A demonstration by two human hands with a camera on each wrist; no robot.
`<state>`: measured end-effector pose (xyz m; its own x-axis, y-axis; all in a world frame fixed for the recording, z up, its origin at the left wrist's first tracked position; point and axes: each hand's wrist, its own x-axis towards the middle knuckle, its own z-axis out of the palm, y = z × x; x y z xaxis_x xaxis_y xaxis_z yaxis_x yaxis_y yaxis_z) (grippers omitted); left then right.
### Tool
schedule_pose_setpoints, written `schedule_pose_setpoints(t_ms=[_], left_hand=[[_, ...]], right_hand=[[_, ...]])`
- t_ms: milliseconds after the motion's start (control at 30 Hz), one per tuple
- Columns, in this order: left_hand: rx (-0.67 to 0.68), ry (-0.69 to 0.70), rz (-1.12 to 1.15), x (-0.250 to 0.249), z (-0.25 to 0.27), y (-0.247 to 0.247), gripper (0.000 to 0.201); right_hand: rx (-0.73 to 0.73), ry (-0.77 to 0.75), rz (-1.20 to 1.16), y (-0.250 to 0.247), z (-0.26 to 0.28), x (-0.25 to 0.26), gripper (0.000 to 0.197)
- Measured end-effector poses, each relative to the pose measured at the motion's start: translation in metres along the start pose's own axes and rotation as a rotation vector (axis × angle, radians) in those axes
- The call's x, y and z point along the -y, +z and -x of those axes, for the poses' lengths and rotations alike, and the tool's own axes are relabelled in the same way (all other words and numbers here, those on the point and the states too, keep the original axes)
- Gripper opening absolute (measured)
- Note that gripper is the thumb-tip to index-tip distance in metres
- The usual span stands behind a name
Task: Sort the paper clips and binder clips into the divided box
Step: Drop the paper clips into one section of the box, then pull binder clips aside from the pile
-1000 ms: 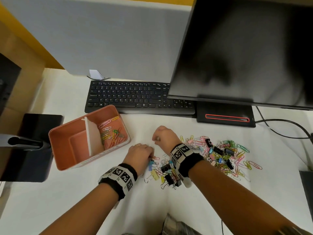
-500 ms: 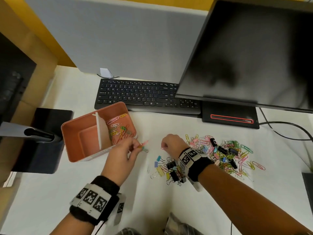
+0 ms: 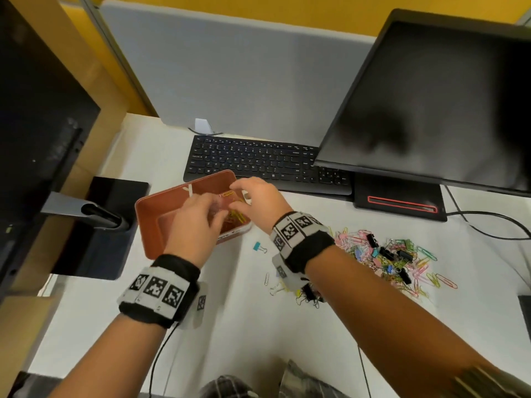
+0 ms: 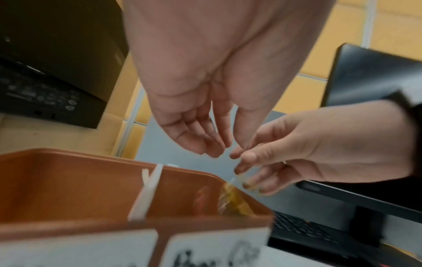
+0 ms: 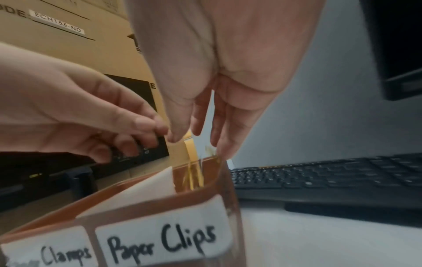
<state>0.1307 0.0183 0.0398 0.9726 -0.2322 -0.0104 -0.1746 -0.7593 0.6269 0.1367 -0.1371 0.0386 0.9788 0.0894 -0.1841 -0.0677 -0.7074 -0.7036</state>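
Hovering over box [image 3: 149,214] | both grips seemingly apart | keyboard [image 3: 258,160] behind

Divided box [image 3: 149,222]: smooth terracotta plastic, slight sheen; white paper labels [image 5: 164,240], handwritten ink, matt. Divider [image 4: 146,195]: white, matt. Paper clips [image 3: 425,271]: coloured coated wire. Binder clips [image 3: 386,252]: black ones glossy. Worktop [image 3: 287,334]: white, matt, smooth. Keyboard [image 3: 258,162]: matt black plastic. Monitor [image 3: 436,99]: dark glossy screen. Wristbands [image 3: 161,294]: black cloth. Partition [image 3: 230,67]: grey fabric.

"Paper Clips" label [image 5: 163,243] & "Clamps" label [image 5: 57,252] on box front [image 5: 91,222], "ECH155-ND" sticker on carton [image 5: 57,23]
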Motion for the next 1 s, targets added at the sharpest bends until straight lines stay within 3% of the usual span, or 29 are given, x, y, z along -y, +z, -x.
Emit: schedule_pose_setpoints(t_ms=[67, 133, 233, 300, 433, 567, 667, 900, 1000], left_hand=[[0.088, 0.077, 0.032, -0.005, 0.023, 0.013, 0.015], [0.261, 0.114, 0.052, -0.006, 0.044, 0.036, 0.019], [0.52, 0.136, 0.063, -0.005, 0.062, 0.077, 0.034], [0.6, 0.159, 0.01, -0.007, 0.067, 0.102, 0.04], [0.624, 0.136, -0.075, -0.012, 0.068, 0.135, 0.043], [0.609, 0.051, -0.024, -0.01, 0.063, 0.146, 0.031], [0.592, 0.006, 0.034, -0.006, 0.058, 0.145, 0.023], [0.467, 0.016, 0.1, 0.002, 0.049, 0.141, 0.021], [0.368, 0.016, 0.143, 0.003, 0.046, 0.131, 0.022]], right_hand=[[-0.049, 0.039, -0.034, -0.007, 0.02, -0.022, 0.03], [-0.046, 0.104, 0.038, -0.014, 0.049, -0.057, 0.026], [0.115, 0.23, 0.147, -0.021, 0.098, -0.104, 0.032], [0.209, 0.26, 0.157, -0.021, 0.122, -0.12, 0.04], [0.275, 0.17, 0.242, 0.0, 0.137, -0.129, 0.054], [0.197, 0.206, 0.284, 0.014, 0.13, -0.131, 0.026], [0.152, 0.238, 0.164, 0.012, 0.126, -0.135, 0.015], [-0.028, 0.328, 0.069, -0.021, 0.102, -0.146, 0.019], [-0.065, 0.37, 0.118, -0.024, 0.096, -0.148, 0.034]])
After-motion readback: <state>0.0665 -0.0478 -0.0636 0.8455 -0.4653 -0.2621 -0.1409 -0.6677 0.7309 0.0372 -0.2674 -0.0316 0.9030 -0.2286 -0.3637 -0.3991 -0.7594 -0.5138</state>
